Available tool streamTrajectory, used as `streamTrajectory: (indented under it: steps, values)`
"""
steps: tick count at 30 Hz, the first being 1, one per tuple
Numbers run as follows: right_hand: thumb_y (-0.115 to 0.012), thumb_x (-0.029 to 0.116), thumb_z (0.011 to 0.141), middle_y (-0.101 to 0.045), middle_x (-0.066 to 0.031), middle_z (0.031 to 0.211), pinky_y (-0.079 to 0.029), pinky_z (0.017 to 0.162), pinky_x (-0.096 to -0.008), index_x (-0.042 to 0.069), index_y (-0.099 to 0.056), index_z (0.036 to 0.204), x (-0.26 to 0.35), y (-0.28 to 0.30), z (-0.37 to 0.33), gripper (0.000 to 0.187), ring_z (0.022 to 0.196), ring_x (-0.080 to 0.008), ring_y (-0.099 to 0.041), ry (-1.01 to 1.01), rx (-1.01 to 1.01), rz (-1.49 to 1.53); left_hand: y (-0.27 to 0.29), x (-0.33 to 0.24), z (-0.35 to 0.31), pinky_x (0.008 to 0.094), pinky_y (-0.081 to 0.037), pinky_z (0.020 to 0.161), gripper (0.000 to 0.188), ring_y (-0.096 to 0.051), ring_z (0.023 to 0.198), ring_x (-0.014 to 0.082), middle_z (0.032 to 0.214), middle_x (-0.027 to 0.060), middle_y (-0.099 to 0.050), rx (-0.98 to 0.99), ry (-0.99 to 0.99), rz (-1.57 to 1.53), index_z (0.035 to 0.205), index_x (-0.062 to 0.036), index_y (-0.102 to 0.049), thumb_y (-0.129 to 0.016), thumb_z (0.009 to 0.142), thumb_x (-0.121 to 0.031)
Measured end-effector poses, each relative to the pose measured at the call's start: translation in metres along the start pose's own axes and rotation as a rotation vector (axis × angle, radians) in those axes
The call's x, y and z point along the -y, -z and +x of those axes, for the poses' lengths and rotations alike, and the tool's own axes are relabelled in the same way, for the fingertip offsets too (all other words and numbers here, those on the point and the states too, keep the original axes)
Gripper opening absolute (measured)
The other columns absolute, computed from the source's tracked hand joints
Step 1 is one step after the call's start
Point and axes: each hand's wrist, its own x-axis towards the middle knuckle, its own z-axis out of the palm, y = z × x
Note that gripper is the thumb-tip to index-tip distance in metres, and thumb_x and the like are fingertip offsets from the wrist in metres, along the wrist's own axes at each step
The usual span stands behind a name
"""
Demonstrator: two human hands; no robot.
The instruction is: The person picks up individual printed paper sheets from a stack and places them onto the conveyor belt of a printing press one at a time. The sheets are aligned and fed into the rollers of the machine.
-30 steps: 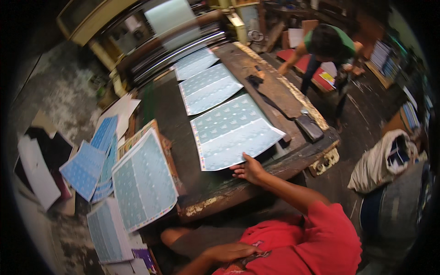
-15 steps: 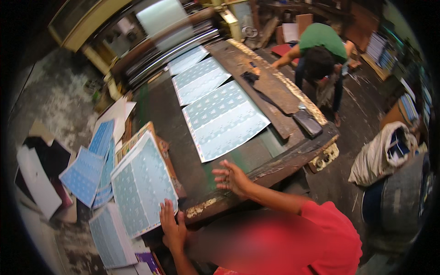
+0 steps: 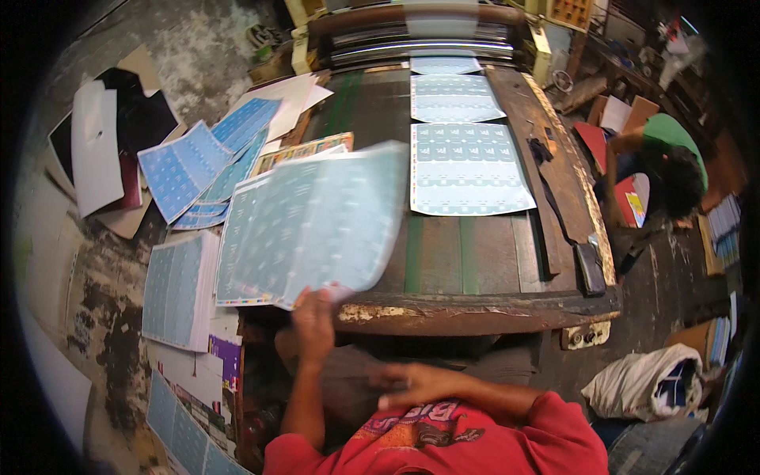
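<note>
Between the fingers and thumb of my left hand [image 3: 313, 321] is the near edge of a pale blue-green printed sheet [image 3: 348, 214]. The sheet is lifted and curving to the right, its far right side smeared by motion. Beneath it, partly hidden, lies a pile of similar sheets [image 3: 241, 253] at the table's left edge. My right hand [image 3: 412, 384] is near my chest, below the table edge, holding nothing, its fingers apart and slightly blurred. Further off on the table, a row of printed sheets [image 3: 469, 178] runs toward the rollers [image 3: 427, 51].
The dark table [image 3: 475, 257] has a worn front edge. Left are blue printed sheets [image 3: 190, 170] and a thick paper stack [image 3: 178, 293]. A black case [image 3: 588, 269] lies at the table's right corner. Beyond it a co-worker in green [image 3: 673, 150] bends low; a white sack [image 3: 645, 384] stands nearer.
My left hand has taken hold of a sheet's edge and raised it off the pile. My right hand has drawn back from the table toward my body. The view has turned.
</note>
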Motion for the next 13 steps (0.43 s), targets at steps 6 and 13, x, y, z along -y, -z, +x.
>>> streamTrajectory:
  steps: [6, 13]
  values:
    - [-0.06, 0.024, 0.094, -0.065, -0.0106, 0.088, -0.054, 0.071, -0.0339, 0.0, -0.057, 0.113, -0.018, 0.045, -0.008, 0.031, 0.072, -0.0185, -0.062, 0.105, -0.766, 1.173, -0.007, -0.023, -0.012, 0.0607, -0.014, 0.115, 0.042, -0.04, 0.139, 0.0341, 0.131, 0.0071, -0.062, 0.486, -0.522, 0.186, 0.114, -0.014, -0.069, -0.057, 0.094, -0.048]
    - [-0.059, 0.034, 0.096, -0.061, -0.0121, 0.076, -0.054, 0.07, -0.0423, 0.007, -0.042, 0.133, -0.088, 0.008, -0.023, 0.049, 0.059, -0.0191, -0.054, -0.045, -0.95, 1.116, -0.005, 0.049, 0.019, 0.055, -0.025, 0.114, 0.067, -0.035, 0.141, 0.0373, 0.15, 0.0185, -0.04, 0.229, -0.377, 0.539, 0.141, -0.0089, -0.049, -0.066, 0.088, -0.047]
